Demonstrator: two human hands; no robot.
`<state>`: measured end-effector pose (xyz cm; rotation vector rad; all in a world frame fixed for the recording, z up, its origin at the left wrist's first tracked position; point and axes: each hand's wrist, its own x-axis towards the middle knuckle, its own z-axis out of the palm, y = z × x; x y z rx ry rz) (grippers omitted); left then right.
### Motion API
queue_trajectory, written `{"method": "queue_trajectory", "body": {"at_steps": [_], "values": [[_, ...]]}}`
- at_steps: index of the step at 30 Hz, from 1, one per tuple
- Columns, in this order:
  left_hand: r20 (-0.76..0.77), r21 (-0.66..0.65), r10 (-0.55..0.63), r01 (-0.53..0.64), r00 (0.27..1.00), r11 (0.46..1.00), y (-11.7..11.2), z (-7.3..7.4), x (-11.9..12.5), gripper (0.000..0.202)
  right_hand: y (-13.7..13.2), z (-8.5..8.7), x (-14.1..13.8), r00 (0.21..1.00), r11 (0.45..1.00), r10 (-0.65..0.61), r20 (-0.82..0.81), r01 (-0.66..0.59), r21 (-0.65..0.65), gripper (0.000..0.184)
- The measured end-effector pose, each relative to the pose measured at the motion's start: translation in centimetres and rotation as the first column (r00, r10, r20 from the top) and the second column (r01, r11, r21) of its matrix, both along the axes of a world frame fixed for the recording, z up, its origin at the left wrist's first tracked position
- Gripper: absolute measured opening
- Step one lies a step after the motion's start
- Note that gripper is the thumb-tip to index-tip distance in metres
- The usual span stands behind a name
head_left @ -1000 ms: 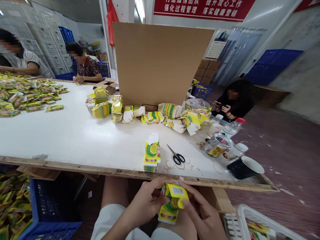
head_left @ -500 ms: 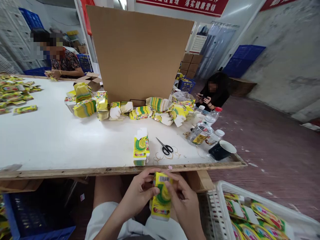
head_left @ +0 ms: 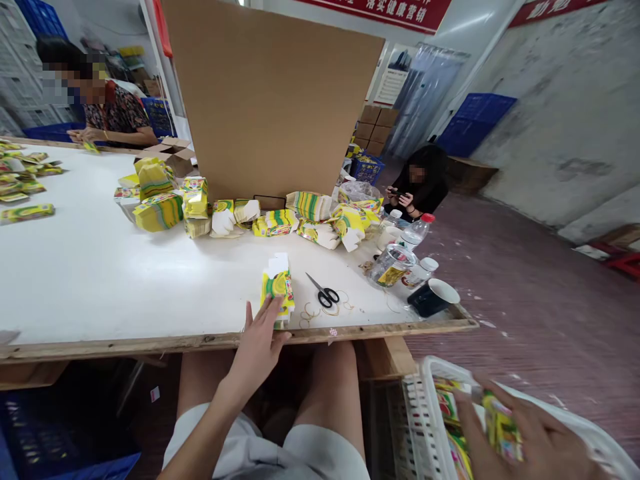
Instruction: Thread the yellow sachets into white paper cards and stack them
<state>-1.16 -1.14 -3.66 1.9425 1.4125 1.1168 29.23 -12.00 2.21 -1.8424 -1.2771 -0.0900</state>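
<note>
My left hand (head_left: 257, 337) reaches to the table edge, fingers stretched out and touching the top of a stack of flat yellow-and-green cartons (head_left: 286, 283). Nothing is gripped in it. Over the white plastic basket (head_left: 413, 407) at the lower right is my right hand (head_left: 540, 437), smeared by motion, with a small yellow carton (head_left: 501, 427) between thumb and fingers. More filled-out cartons (head_left: 457, 453) lie in the basket, partly hidden by the hand. Right of the stack are black-handled scissors (head_left: 327, 295) and several loose rubber bands (head_left: 307, 315).
Bundles of flat cartons (head_left: 160, 212) line the table before a tall cardboard sheet (head_left: 275, 100). Bottles, a clear jar (head_left: 393, 267) and a dark mug (head_left: 434, 298) crowd the right corner. One person (head_left: 117, 113) works at far left; another (head_left: 423, 183) holds a phone.
The carton held between both hands above my lap has gone right to the basket with my right hand. My left hand has let go and moved up to the carton stack.
</note>
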Motion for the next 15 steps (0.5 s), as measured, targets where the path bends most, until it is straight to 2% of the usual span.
{"method": "queue_trajectory", "body": {"at_steps": [2, 3, 5, 7, 9, 12, 14, 15], "values": [[-0.030, -0.015, -0.053, 0.052, 0.998, 0.999, 0.1, -0.7, 0.1, 0.059, 1.6, -1.2, -2.2, 0.994, 0.996, 0.075, -0.079, -0.079, -0.048, 0.036], [-0.020, -0.017, -0.076, 0.076, 0.997, 0.997, 0.0, -0.9, 0.3, 0.058, 2.9, -2.2, -4.0, 0.972, 0.986, 0.142, -0.185, -0.156, -0.064, 0.034], [0.024, -0.009, -0.104, 0.104, 0.994, 0.994, -0.5, -0.9, 0.6, 0.056, 6.3, -4.2, -8.5, 0.849, 0.948, 0.256, -0.462, -0.314, -0.051, 0.035], [0.063, -0.011, -0.130, 0.131, 0.989, 0.991, -0.8, -0.6, 0.6, 0.053, 9.7, -6.0, -12.5, 0.669, 0.917, 0.293, -0.683, -0.398, 0.004, 0.039], [0.103, -0.036, -0.156, 0.161, 0.982, 0.986, -1.1, -0.3, 0.3, 0.049, 12.2, -6.8, -15.1, 0.579, 0.896, 0.335, -0.743, -0.439, 0.062, 0.041], [0.279, -0.071, -0.067, 0.091, 0.958, 0.993, -1.4, 0.2, -0.2, 0.048, 12.8, -6.5, -16.3, 0.539, 0.898, 0.360, -0.761, -0.422, 0.125, 0.042], [0.505, -0.125, 0.032, 0.036, 0.862, 0.992, -1.6, 0.3, -0.2, 0.050, 11.5, -5.7, -16.0, 0.459, 0.887, 0.376, -0.805, -0.429, 0.170, 0.043], [0.628, -0.176, 0.067, 0.057, 0.775, 0.983, -1.7, 0.3, 0.0, 0.049, 10.6, -5.3, -15.7, 0.384, 0.867, 0.390, -0.837, -0.459, 0.194, 0.042]]}}
